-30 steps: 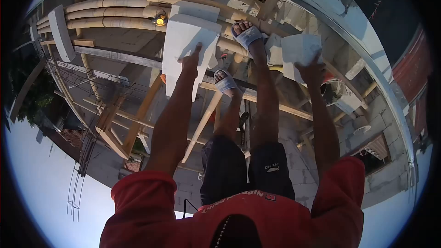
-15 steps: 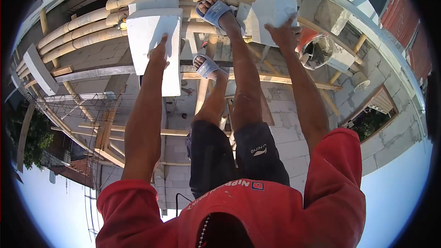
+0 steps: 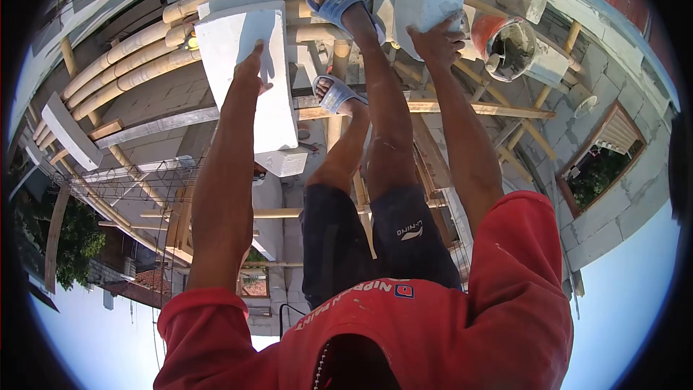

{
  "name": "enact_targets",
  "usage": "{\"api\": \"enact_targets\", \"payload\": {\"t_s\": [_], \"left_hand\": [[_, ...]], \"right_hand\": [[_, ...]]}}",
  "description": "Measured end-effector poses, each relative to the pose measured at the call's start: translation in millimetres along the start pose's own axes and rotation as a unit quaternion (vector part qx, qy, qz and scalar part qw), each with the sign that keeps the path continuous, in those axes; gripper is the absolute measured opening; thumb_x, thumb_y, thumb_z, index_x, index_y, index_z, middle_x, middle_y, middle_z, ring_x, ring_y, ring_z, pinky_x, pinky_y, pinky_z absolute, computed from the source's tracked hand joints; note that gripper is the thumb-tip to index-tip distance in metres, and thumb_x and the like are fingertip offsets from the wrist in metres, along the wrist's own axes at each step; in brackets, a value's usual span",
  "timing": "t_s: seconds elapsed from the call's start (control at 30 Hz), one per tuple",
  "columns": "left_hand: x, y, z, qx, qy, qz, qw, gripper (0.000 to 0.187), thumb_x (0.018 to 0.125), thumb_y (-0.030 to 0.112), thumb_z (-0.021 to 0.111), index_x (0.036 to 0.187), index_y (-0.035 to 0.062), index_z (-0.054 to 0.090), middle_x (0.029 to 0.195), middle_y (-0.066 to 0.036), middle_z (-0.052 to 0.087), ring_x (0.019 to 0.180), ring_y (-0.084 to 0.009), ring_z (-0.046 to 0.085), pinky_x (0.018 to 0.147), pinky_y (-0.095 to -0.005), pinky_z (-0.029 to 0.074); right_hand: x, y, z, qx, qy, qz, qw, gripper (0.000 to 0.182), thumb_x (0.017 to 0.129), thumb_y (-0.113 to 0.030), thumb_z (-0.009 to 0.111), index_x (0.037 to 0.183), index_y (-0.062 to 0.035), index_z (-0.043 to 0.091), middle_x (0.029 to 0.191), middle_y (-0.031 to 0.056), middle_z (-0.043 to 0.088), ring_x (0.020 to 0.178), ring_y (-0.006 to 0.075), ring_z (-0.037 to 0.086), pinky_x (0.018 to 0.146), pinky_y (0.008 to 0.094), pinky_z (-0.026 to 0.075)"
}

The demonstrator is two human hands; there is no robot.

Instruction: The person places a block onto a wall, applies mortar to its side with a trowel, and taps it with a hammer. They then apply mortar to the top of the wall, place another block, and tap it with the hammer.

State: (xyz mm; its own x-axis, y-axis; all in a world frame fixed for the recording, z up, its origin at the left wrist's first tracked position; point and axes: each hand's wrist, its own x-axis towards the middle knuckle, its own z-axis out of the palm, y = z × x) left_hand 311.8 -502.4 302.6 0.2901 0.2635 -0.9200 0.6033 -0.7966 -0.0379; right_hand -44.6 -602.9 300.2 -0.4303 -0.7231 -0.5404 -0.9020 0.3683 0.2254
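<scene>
My left hand [image 3: 250,71] lies on a long white block [image 3: 249,112], its thumb and a finger spread apart. To the right, my right hand [image 3: 436,45] touches the lower part of a shorter white block [image 3: 426,3], fingers apart and partly bent. The undersides of both hands are hidden. Another pale block [image 3: 283,162] shows below the long one's lower end. Between the hands are my two feet in grey-blue sandals, one [image 3: 339,7] further up and the other [image 3: 338,95] lower.
A red-rimmed bucket [image 3: 511,47] holding grey material stands right of my right hand. Bamboo poles [image 3: 137,65] run across the left, with a pale slab [image 3: 71,132] below them. A timber beam [image 3: 476,108] crosses beneath my right arm. Wire reinforcement and a window opening [image 3: 600,159] flank the scene.
The view has shifted, showing more of the bucket and the window opening. The pale block below the long one has come into view. Both hands remain on their blocks.
</scene>
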Motion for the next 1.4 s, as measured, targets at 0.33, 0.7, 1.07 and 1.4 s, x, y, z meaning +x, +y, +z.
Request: {"api": "enact_targets", "payload": {"t_s": [0.33,0.7,1.07,1.4], "left_hand": [[12,-1,-9,0.001,-0.047,0.001,0.999,0.109,0.079,0.047,0.085,0.159,0.0106,0.019,0.165,-0.022,0.016,0.147,-0.0517,0.021,0.114,-0.064,0.036],[15,-2,-12,0.06,-0.031,0.015,0.998,0.113,0.078,0.055,0.083,0.154,0.0006,0.021,0.156,-0.034,0.022,0.127,-0.0637,0.043,0.106,-0.0608,0.046],[2,0,-2,0.06,0.015,0.019,0.998,0.107,0.075,0.054,0.085,0.153,0.0041,0.031,0.157,-0.024,0.029,0.132,-0.0529,0.041,0.096,-0.0604,0.054],[10,0,2,0.032,0.024,0.011,0.999,0.099,0.079,0.051,0.083,0.151,0.0029,0.034,0.153,-0.026,0.037,0.135,-0.0485,0.043,0.106,-0.0635,0.044]], "right_hand": [[-1,-6,0,0.009,-0.015,0.021,1.0,0.123,0.074,-0.062,0.074,0.16,-0.0062,0.005,0.152,0.0398,0.022,0.137,0.0524,0.034,0.106,0.0604,0.037],[10,-1,11,0.018,-0.023,0.011,1.0,0.131,0.073,-0.064,0.077,0.159,-0.0063,-0.003,0.156,0.042,0.012,0.14,0.0571,0.027,0.11,0.0631,0.034],[20,-1,12,0.005,-0.026,0.015,1.0,0.145,0.067,-0.069,0.079,0.158,-0.0031,-0.012,0.153,0.0446,0.008,0.142,0.0571,0.021,0.109,0.0655,0.031],[14,-3,7,0.013,-0.027,0.018,0.999,0.142,0.068,-0.068,0.079,0.158,-0.003,-0.01,0.154,0.0425,0.011,0.143,0.0561,0.021,0.11,0.0655,0.03]]}}
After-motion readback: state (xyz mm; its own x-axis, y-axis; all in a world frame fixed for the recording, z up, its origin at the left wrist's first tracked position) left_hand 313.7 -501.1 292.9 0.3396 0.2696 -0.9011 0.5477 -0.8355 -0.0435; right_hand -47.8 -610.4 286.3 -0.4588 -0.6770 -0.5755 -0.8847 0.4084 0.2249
